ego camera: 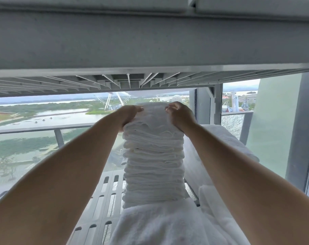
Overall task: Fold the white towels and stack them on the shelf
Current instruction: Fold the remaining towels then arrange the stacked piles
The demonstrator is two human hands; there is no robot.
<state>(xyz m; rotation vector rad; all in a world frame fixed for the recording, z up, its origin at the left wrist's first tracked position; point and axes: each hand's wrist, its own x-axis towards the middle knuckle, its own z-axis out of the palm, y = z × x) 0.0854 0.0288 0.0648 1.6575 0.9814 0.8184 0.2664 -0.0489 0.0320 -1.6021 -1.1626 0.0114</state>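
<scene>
The person's left hand (130,115) and right hand (179,114) clasp the top of a tall stack of white towels (153,156), one on each side, each grip curled over the uppermost layers with fingertips lying on top. The stack stands on the slatted shelf (104,200). Its foot is hidden behind a thicker white towel (159,225) in the foreground, so it cannot be told whether it sits on bare slats or on cloth. Its top comes close under the upper shelf (150,41). The main risk looks like a topple: the column is narrow for its height and its layers have uneven edges. Because both hands hold only the top, a sideways push or an abrupt letting go could bow the middle and send layers sliding. They would most likely go toward the open left side, since more folded towels (220,138) lie just to the right. Pressing down to square the stack could buckle it, and lifting the top layers could knock them against the upper shelf.
</scene>
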